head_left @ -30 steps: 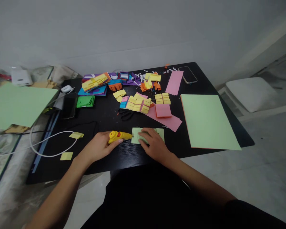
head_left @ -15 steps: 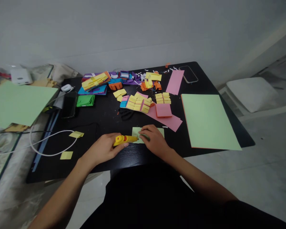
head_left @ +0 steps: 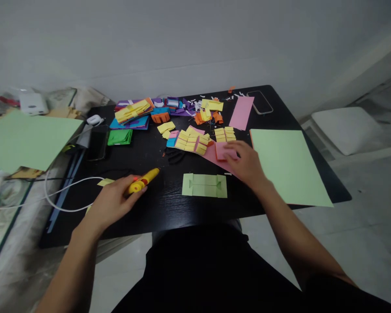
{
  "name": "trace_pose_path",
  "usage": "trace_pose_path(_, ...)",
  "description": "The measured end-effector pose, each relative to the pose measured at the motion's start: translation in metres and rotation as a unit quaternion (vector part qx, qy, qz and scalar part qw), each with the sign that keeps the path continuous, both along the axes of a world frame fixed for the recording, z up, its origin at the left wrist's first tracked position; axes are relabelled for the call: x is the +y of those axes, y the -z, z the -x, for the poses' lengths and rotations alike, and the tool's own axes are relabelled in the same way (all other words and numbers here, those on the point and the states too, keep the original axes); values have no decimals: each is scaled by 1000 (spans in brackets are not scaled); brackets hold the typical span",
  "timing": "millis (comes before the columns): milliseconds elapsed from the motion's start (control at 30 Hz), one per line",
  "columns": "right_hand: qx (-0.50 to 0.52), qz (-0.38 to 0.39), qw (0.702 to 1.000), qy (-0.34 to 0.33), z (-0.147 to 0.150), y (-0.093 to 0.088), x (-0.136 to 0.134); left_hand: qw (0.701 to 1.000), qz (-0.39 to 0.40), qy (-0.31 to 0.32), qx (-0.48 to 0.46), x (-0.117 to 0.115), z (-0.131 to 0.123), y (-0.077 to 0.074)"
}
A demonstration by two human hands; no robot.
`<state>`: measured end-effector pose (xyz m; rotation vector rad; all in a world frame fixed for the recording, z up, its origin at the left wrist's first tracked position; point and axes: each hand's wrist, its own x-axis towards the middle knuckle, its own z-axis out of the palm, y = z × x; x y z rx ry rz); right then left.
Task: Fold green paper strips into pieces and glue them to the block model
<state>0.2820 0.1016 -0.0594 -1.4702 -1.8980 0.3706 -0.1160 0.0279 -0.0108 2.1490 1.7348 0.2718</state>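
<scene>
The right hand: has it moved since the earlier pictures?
Yes: against the black table, the right hand went from the folded green paper rightward and forward, to the pink pad.

2 bare forearms (head_left: pixel 288 224) angled inward — left hand (head_left: pixel 114 200) curled in grip, right hand (head_left: pixel 247 164) farther forward, fingers (head_left: pixel 237 146) bent.

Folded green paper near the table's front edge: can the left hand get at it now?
Probably yes: nothing seems to stand between the left hand and the folded green paper, and the right hand is over at the pink pad. The left hand's yellow tool might hinder gripping, though.
</scene>
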Motion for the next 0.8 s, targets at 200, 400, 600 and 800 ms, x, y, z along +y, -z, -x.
trace_pose_path(200, -117, 104, 988, -15, -42, 13, 40, 995, -55, 2, 78, 14, 10, 37)
trace_pose_path(400, -128, 108, 986, -12, -40, 11, 40, 992, -75, 2, 103, 19, 12, 48)
trace_pose_path(600, -107, 106, 989, -2, -39, 6, 41, 989, -93, 1, 111, 20, 16, 53)
trace_pose_path(800, 7, 122, 992, 11, -40, -16, 32, 979, -196, -17, 49, 11, 3, 37)
